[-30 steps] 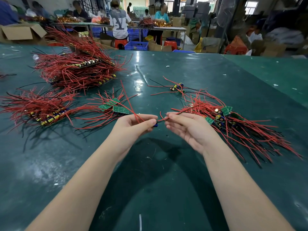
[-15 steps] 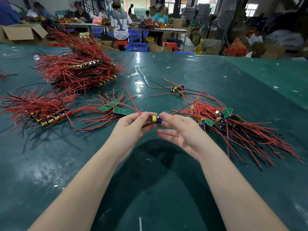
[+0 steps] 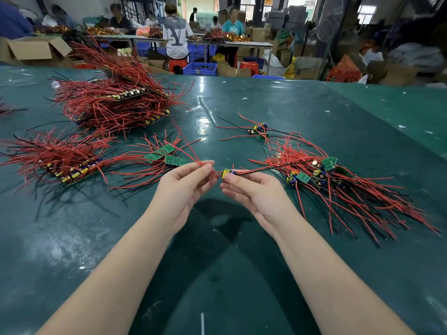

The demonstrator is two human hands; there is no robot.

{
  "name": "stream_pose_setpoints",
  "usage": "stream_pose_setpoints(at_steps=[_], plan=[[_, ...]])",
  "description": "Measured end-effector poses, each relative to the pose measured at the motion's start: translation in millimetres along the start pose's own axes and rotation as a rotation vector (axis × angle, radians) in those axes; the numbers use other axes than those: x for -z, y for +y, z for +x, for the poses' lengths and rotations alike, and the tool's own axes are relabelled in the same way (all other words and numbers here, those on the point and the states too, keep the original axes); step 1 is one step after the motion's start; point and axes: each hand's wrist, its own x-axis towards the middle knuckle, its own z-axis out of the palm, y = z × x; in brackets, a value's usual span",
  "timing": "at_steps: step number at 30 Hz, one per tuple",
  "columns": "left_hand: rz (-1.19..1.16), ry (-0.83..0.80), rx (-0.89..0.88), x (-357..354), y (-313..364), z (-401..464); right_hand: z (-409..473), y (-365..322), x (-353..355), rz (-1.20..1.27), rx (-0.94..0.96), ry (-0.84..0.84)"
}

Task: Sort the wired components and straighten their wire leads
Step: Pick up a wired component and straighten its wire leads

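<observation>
A small green circuit board with a yellow capacitor point(image 3: 226, 172) is pinched above the table by the right hand point(image 3: 251, 193), its thin red wire leads point(image 3: 205, 165) pinched by the left hand point(image 3: 187, 184); solder joints could be torn by hard pulling.

The small yellow-capped wired component point(image 3: 226, 172) now sits at the right hand's point(image 3: 256, 194) fingertips, hands slightly further apart.
</observation>
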Motion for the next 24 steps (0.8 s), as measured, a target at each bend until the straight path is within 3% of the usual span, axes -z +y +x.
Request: stream_pose_setpoints(at_steps=[9, 16, 24], plan=[[-0.307, 0.071, 0.174, 3.8, 4.1, 3.6, -1.8, -1.0, -0.9, -0.062, 0.022, -0.030], [0.024, -0.074, -0.025, 2.1, 0.6, -0.2, -2.2, -6.2, -0.6, 0.100, -0.080, -0.006], [0.212, -0.083, -0.240, 0.0, 1.0, -3.3, -3.8, -10.0, -0.7, 0.180, -0.242, -0.075]])
